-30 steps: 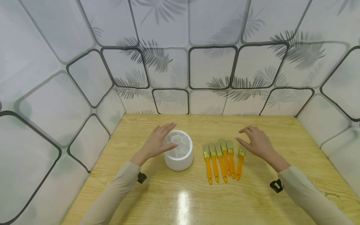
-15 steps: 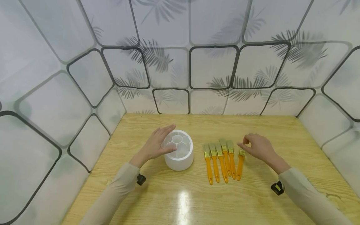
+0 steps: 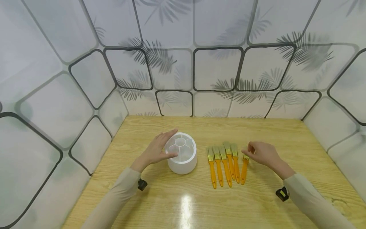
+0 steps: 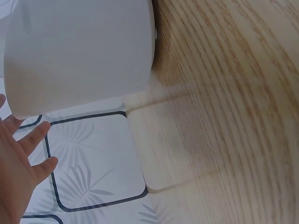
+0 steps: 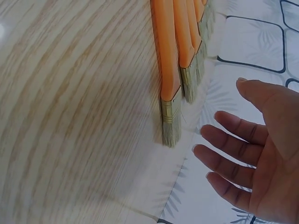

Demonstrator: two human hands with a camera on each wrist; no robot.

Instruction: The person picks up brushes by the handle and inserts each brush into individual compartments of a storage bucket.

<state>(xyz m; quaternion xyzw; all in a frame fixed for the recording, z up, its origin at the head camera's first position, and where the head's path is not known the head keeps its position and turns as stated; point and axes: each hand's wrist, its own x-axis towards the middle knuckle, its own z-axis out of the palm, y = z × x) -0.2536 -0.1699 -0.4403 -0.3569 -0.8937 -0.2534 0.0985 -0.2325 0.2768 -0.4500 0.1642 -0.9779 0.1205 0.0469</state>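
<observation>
Left hand (image 3: 156, 149) spread at left of tub (image 3: 182, 167); contact unclear. Six brushes (image 3: 226, 168) right of tub. Right hand (image 3: 263, 154), fingers loosely bent, farther right of tub.

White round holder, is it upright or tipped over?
Upright: in the head view, the white holder stands on the table, its divided top facing up.

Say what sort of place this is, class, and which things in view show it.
Probably an indoor work corner: a wooden table enclosed on three sides by patterned walls, with brushes laid side by side near a divided white tub. Its wider purpose cannot be told.
</observation>
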